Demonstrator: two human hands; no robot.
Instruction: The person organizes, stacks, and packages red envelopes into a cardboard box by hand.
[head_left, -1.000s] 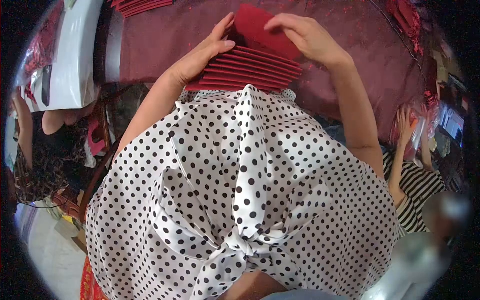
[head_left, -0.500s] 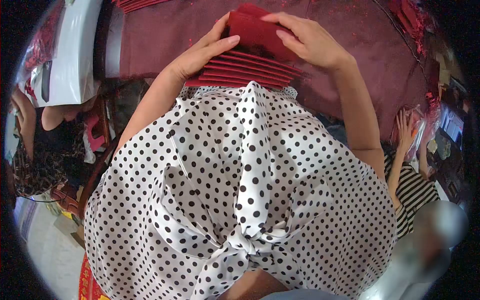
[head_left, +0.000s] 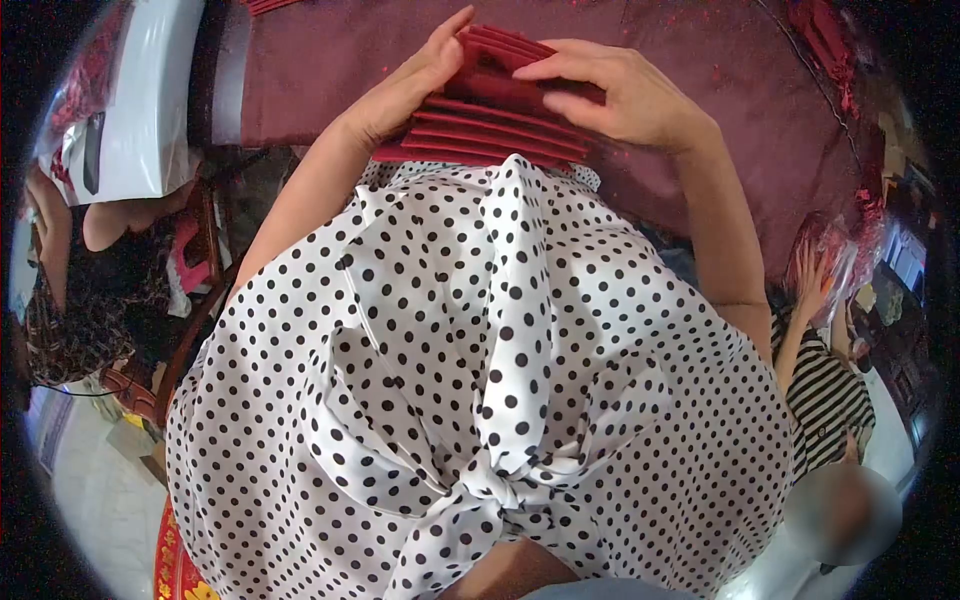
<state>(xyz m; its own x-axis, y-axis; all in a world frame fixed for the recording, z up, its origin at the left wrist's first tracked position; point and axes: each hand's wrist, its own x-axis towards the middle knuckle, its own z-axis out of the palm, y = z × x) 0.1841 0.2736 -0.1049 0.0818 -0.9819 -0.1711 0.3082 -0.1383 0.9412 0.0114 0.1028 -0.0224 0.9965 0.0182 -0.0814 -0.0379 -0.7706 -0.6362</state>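
Several flat red pieces [head_left: 500, 133] lie in a fanned stack at the table's near edge, right in front of the polka-dot top. Above them, a smaller group of red pieces [head_left: 505, 43] stands between my two hands. At its left edge is my left hand [head_left: 410, 85], fingers apart and raised, with the palm side against the pieces. On the right, my right hand [head_left: 630, 95] has its thumb and fingers spread around the edge of the red pieces, with a gap between them. Whether its fingertips press on a piece is hard to tell.
A dark red cloth [head_left: 330, 70] covers the table. More red pieces [head_left: 270, 5] lie at the top left, beside a white glossy surface [head_left: 150, 110]. At the right, another person's hand [head_left: 812, 275] touches clear plastic wrap [head_left: 850, 250]. Another person sits at the left.
The upper red pieces now show several fanned edges instead of one broad face. My left hand's fingers have lifted and opened; my right hand has shifted slightly down.
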